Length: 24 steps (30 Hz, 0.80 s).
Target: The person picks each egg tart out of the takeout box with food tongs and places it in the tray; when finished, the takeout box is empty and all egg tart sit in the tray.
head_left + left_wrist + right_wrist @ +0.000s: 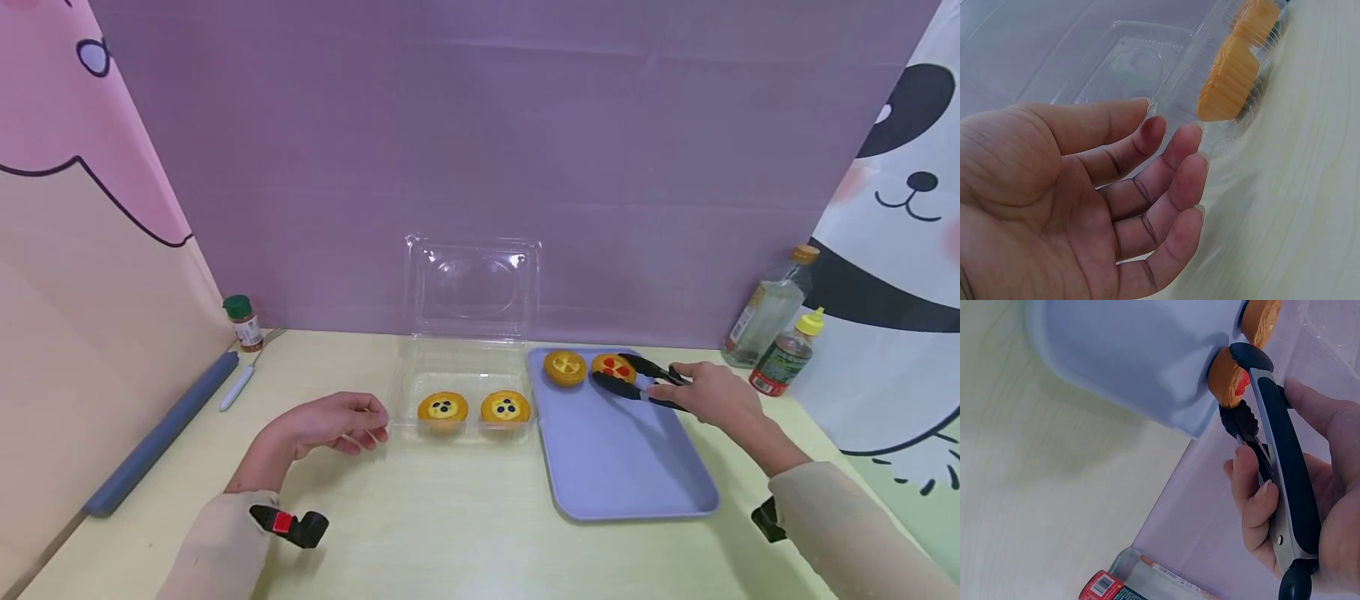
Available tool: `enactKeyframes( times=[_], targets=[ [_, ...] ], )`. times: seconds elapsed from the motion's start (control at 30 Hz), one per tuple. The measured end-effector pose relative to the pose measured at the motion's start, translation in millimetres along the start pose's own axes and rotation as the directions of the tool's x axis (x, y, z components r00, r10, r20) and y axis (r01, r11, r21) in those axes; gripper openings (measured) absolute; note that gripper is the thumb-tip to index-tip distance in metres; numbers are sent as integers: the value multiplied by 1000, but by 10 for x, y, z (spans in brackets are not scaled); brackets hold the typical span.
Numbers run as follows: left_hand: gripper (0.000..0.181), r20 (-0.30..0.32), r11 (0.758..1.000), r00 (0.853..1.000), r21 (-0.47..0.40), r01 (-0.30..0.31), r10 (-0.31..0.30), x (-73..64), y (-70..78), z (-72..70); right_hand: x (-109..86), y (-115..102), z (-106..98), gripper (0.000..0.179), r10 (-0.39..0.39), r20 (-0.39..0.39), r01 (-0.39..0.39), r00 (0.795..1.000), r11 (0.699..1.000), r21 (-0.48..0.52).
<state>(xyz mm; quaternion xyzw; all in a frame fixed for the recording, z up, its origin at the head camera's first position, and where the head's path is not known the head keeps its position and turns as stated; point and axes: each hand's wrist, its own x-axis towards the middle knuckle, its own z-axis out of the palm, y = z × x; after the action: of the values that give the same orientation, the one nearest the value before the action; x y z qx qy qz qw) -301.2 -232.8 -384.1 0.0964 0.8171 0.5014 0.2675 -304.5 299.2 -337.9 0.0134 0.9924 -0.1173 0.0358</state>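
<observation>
My left hand [341, 423] is at the left rim of a clear plastic clamshell container [510, 352], thumb and index fingertips pinching that edge. The lid [472, 287] stands raised at the back. Inside the base sit two tarts with dark dots, a left tart [442, 407] and a right tart [505, 407]. My right hand [716, 393] grips black-and-silver tongs [1285, 462]. The tong tips straddle a tart with red topping [1225, 378] on the lilac tray [622, 475]. To its left on the tray lies a plain yellow-topped tart [565, 368].
At the back right stand a clear bottle with an orange cap [768, 308] and a yellow-capped bottle [783, 358]. Far left are a green-lidded jar [243, 322], a white-handled tool [238, 387] and a long blue-grey bar [165, 433]. A purple cloth [480, 150] hangs behind the table.
</observation>
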Motion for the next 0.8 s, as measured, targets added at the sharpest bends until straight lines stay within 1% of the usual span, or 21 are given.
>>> enactKeyframes(
  times=[0.17, 0.43, 0.8],
  targets=[
    [31, 1, 1000, 1000, 3, 10, -10, 15, -6, -8, 5, -4, -3, 98, 9, 9, -9, 1000, 1000, -1],
    [31, 0, 1000, 1000, 1, -1, 1, 3, 7, -14, -1, -14, -27, 100, 4, 2, -4, 1000, 1000, 2],
    [32, 2, 1000, 1000, 4, 6, -6, 3, 19, -9, -20, -13, -73, 102, 8, 17, -9, 1000, 1000, 3]
  ],
)
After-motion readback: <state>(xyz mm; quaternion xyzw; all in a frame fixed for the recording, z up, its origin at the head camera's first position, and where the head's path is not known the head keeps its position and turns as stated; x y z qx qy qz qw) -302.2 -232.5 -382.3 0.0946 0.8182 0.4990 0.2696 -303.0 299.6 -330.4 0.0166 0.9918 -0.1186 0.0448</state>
